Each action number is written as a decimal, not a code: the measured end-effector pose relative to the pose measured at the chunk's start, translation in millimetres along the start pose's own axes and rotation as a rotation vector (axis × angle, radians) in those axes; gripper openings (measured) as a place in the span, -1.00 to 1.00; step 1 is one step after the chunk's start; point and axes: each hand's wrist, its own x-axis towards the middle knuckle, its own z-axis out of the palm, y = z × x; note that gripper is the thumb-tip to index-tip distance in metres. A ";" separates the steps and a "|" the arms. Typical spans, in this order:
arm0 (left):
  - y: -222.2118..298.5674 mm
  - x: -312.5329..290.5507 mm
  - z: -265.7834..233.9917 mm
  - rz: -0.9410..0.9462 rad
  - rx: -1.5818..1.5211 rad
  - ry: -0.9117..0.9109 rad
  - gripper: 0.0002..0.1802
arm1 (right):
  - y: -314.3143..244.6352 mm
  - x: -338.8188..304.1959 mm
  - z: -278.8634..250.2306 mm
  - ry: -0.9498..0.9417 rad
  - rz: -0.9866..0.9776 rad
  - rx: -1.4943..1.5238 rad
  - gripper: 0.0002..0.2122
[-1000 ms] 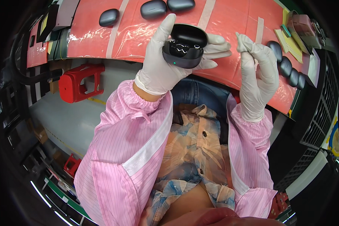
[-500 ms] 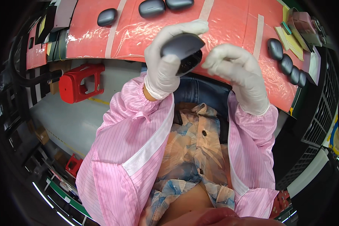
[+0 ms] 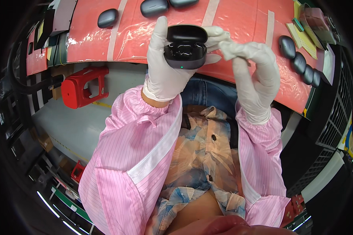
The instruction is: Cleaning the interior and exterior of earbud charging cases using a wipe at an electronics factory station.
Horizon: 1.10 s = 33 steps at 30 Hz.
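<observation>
My left hand (image 3: 161, 74), in a white glove, holds a dark earbud charging case (image 3: 185, 62) over the near edge of the red-covered table. The case's lid (image 3: 187, 34) stands raised, so the glossy black inside shows, and a small green light glows on its front. Just right of it is my gloved right hand (image 3: 259, 72), its fingers bent and drawn together, their tips close to my left fingertips. Whatever the right fingers pinch, if anything, blends with the white glove and I cannot make it out.
Several closed dark cases lie on the red table cover (image 3: 133, 43): one case (image 3: 108, 18) at the far left, others at the back, and a row (image 3: 299, 62) along the right. Yellow sheets (image 3: 302, 41) lie beyond that row. A red stool (image 3: 84, 88) stands on the floor at left.
The case has turned in my left hand, so its opened inside and green light now face me. My right hand has shifted slightly and its fingers have changed their bend.
</observation>
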 end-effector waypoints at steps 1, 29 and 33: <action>-0.1 -2.3 -3.4 -0.032 -0.090 -0.063 -0.07 | -4.4 6.9 -4.0 -0.137 -0.082 -0.060 -0.83; 6.4 -3.5 -2.1 0.131 0.578 -0.073 -0.29 | 5.3 14.9 1.8 -0.237 -0.045 -0.782 -0.84; 1.0 -0.4 -9.9 0.198 0.459 -0.111 -0.24 | 16.2 5.1 -1.8 0.066 0.086 -0.096 -0.86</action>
